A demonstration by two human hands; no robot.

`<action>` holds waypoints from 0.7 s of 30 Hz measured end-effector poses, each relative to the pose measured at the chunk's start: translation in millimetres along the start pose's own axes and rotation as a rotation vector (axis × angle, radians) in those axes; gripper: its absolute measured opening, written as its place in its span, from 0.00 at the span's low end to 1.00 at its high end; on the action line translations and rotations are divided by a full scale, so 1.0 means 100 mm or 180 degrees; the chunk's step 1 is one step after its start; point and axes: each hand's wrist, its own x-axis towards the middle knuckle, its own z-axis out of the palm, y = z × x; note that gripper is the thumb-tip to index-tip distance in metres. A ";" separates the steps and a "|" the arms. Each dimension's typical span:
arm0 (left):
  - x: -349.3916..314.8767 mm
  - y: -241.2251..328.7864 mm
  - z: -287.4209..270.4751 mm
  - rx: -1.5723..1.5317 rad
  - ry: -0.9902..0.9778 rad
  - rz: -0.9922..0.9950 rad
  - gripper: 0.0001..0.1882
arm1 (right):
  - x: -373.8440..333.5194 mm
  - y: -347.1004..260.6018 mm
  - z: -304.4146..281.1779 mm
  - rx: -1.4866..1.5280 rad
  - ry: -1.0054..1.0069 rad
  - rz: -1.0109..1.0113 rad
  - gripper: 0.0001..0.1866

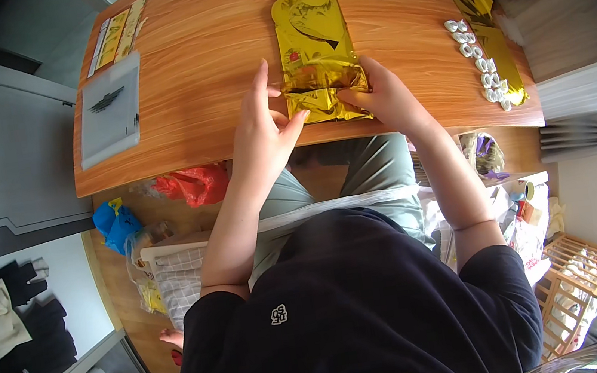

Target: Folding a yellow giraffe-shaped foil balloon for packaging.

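Near the front edge of the wooden desk [216, 16], one flat gold foil balloon [316, 52] lies lengthwise. Left hand [262, 127] and right hand [382, 92] each pinch its folded near end, fingers curled. Bare desk lies either side.

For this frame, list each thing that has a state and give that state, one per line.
gold foil balloon: deflated, flat on the table, near end folded over
left hand: fingers on the fold's left edge
right hand: pinching the fold's right side
clear plastic bag: flat, lying apart
second gold foil piece: flat, row of small white pieces on it
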 end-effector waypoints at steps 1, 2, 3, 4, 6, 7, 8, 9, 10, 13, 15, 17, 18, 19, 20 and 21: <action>0.01 0.02 0.00 0.0001 -0.0001 -0.0003 0.47 | 0.00 0.00 0.00 0.0001 -0.0002 0.0002 0.18; 0.02 0.04 0.00 0.0206 -0.0047 0.0019 0.48 | -0.01 0.01 0.00 -0.0126 0.0080 -0.0016 0.18; 0.03 0.06 0.00 0.0413 -0.0092 0.0041 0.50 | -0.01 0.01 0.00 -0.0253 0.0162 -0.0033 0.18; 0.03 0.07 0.00 0.0416 -0.0092 0.0041 0.50 | 0.00 0.03 0.01 -0.0251 0.0160 -0.0035 0.18; 0.05 0.07 0.00 0.0562 -0.0264 0.0117 0.50 | 0.01 0.09 0.04 0.0275 0.0157 -0.0098 0.23; 0.04 0.07 0.00 0.0566 -0.0265 0.0113 0.50 | 0.01 0.10 0.05 0.0279 0.0154 -0.0097 0.23; 0.04 0.07 0.00 0.0568 -0.0185 0.0159 0.51 | 0.01 0.11 0.06 0.0242 0.0201 -0.0095 0.28; 0.03 0.06 0.01 0.0569 -0.0105 0.0205 0.52 | 0.00 0.12 0.07 0.0204 0.0249 -0.0093 0.33; 0.01 0.07 0.02 0.0571 -0.0110 0.0203 0.52 | 0.00 0.12 0.08 0.0208 0.0249 -0.0089 0.33; -0.08 0.06 0.06 0.0566 0.0191 0.0172 0.43 | -0.01 0.13 0.10 0.0205 0.0298 -0.0276 0.41; -0.16 -0.06 0.09 0.1636 0.0736 0.1597 0.31 | -0.01 0.13 0.10 -0.0078 0.0307 -0.0339 0.44; -0.30 -0.07 0.09 0.1676 0.0371 0.1618 0.21 | -0.02 0.13 0.10 -0.0093 0.0316 -0.0321 0.45; -0.34 -0.08 0.09 0.1672 0.0138 0.1726 0.21 | -0.03 0.11 0.10 -0.0112 0.0325 -0.0306 0.45; -0.37 -0.07 0.08 0.1674 -0.0090 0.1827 0.21 | -0.03 0.08 0.10 -0.0106 0.0316 -0.0310 0.45; -0.42 -0.12 0.08 0.1796 -0.0150 0.1834 0.21 | -0.04 0.05 0.11 -0.0160 0.0318 -0.0287 0.45; -0.45 -0.14 0.07 0.1806 -0.0149 0.1826 0.21 | -0.05 0.03 0.12 -0.0215 0.0320 -0.0265 0.45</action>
